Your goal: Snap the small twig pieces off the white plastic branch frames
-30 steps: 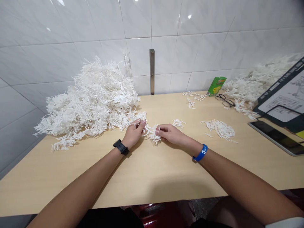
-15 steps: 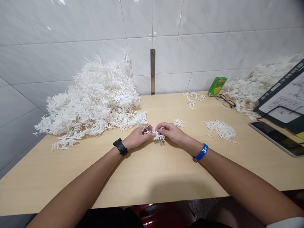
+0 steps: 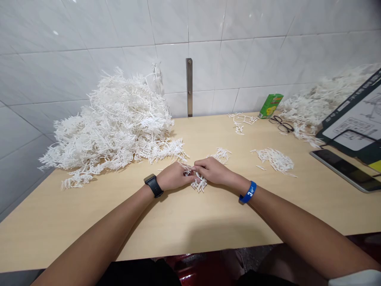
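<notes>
Between my two hands, just above the table, is a white branching plastic piece point(image 3: 199, 184), which looks like a sprue with thin prongs hanging down. My left hand point(image 3: 174, 176), with a black watch at its wrist, is closed around the piece's left side. Fingers and thumb of my right hand point(image 3: 214, 171) pinch at its upper right, and the fingertips of both hands nearly meet. Part of the piece is hidden by the fingers. Directly behind my right hand lies a small scatter of loose white sticks point(image 3: 222, 154).
A tall heap of white branching pieces point(image 3: 119, 119) fills the table's back left. On the right are a pile of loose sticks point(image 3: 276, 161), a green carton point(image 3: 270, 106), glasses point(image 3: 281, 124), a phone point(image 3: 345, 171), a dark printed box point(image 3: 354, 123) and another white heap point(image 3: 318, 99).
Both hands have come slightly lower and closer together, and the piece has tilted downward. More loose sticks show behind my right hand. The view has shifted slightly.
</notes>
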Motion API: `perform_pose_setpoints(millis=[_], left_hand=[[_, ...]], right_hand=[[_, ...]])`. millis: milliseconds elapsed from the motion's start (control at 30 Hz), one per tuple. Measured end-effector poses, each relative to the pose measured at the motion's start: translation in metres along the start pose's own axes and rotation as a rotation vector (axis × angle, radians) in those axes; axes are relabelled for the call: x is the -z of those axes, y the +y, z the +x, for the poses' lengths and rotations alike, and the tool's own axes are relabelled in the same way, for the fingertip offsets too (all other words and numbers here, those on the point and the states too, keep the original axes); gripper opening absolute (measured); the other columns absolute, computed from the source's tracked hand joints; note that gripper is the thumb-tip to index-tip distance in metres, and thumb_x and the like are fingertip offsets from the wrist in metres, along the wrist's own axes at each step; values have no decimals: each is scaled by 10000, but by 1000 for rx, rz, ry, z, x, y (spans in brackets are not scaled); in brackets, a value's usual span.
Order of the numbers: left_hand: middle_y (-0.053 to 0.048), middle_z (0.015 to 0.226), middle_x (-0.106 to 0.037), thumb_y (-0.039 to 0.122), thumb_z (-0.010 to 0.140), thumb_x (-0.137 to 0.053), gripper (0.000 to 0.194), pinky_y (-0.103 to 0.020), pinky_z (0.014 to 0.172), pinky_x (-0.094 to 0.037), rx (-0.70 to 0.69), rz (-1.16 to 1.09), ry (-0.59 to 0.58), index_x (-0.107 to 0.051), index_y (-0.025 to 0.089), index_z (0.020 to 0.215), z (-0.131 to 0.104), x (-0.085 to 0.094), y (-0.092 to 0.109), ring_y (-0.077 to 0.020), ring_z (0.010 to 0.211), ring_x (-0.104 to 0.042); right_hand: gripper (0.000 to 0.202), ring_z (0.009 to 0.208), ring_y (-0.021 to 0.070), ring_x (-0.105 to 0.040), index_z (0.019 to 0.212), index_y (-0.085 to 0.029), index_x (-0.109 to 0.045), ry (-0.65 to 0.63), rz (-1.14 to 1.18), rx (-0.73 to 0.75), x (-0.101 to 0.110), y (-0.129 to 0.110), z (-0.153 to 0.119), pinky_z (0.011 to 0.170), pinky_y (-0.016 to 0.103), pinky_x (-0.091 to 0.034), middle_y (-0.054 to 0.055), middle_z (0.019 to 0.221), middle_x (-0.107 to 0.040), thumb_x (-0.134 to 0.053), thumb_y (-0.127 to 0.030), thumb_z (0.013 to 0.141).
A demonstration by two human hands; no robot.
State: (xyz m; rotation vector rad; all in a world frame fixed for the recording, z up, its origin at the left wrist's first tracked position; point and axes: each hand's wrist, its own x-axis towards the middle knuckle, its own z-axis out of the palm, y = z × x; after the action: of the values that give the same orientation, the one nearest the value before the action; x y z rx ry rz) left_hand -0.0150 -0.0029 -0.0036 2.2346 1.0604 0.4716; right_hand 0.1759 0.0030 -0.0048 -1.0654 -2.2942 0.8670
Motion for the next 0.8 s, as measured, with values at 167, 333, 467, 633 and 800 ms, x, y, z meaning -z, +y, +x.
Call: perform_pose_setpoints(millis=[167, 333, 467, 633, 800], left_hand=[[-20, 621, -597, 466, 842, -545, 372, -240, 564, -366, -2, -233, -112, -650, 148, 681, -4, 9, 1, -129, 569, -483], [-8, 581, -525, 505, 836, -551, 414, -240, 538, -351, 13, -376, -137, -579, 151, 623, -8, 16, 3, -111, 538, -432], [34, 534, -375, 527, 853, -515, 455, -233, 497, -284, 59, -345, -86, -459, 171, 576, -7, 14, -1, -88, 499, -339], [35, 604, -377, 515, 829, -557, 390, -214, 482, -288, 93, -408, -65, -522, 161, 669, -6, 12, -1, -80, 525, -327], [15, 609, -440, 506, 823, -563, 377, -214, 455, -255, 78, -431, -70, -591, 147, 710, -6, 12, 6, -79, 518, -316]], right_hand=[[371, 542, 109, -333, 568, -190, -375, 129, 51, -28, 10, 8, 3, 549, 253, -256, -36, 533, -363, -454, -370, 882], [368, 557, 118, -322, 621, -213, -316, 549, 135, -163, 41, 29, 6, 547, 254, -274, -36, 575, -308, -430, -426, 898], [353, 560, 138, -373, 614, -204, -370, 496, -224, -206, 52, 37, 4, 563, 278, -249, -9, 572, -427, -433, -373, 918], [282, 669, 184, -496, 637, -178, -543, 306, -529, -265, 47, 37, 1, 615, 302, -281, 93, 742, -610, -460, -232, 901], [231, 893, 229, -561, 862, -141, -669, 337, -482, -160, 44, 22, -1, 760, 322, -351, 138, 945, -663, -444, -91, 855]])
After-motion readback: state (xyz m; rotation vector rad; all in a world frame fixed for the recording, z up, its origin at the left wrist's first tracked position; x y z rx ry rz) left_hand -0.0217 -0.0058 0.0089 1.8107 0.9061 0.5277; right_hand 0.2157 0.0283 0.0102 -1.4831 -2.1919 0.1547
